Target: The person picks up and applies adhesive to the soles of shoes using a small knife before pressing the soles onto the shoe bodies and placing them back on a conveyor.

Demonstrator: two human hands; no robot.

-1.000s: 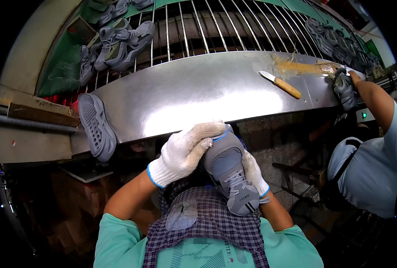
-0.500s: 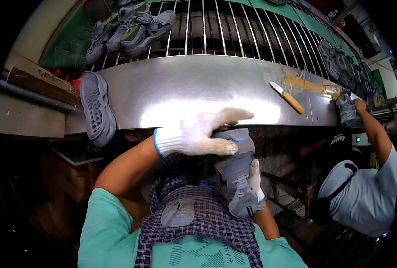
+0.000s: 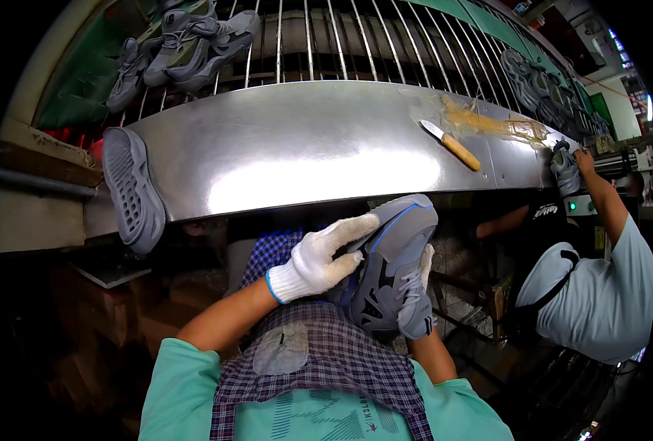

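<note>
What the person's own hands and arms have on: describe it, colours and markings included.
The left hand wears a white knit glove with a ribbed cuff edged in bright blue. The right hand, mostly hidden, shows white glove fabric too; its cuff cannot be made out. Both forearms are bare up to short, plain mint-green sleeves.

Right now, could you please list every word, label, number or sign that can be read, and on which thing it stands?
Printed words are located here, not copied.
Teal shirt: sideways dark lettering on the chest.
Black cloth at right: small pale lettering, blurred.
Held gray shoe: marks too small to read.
</note>
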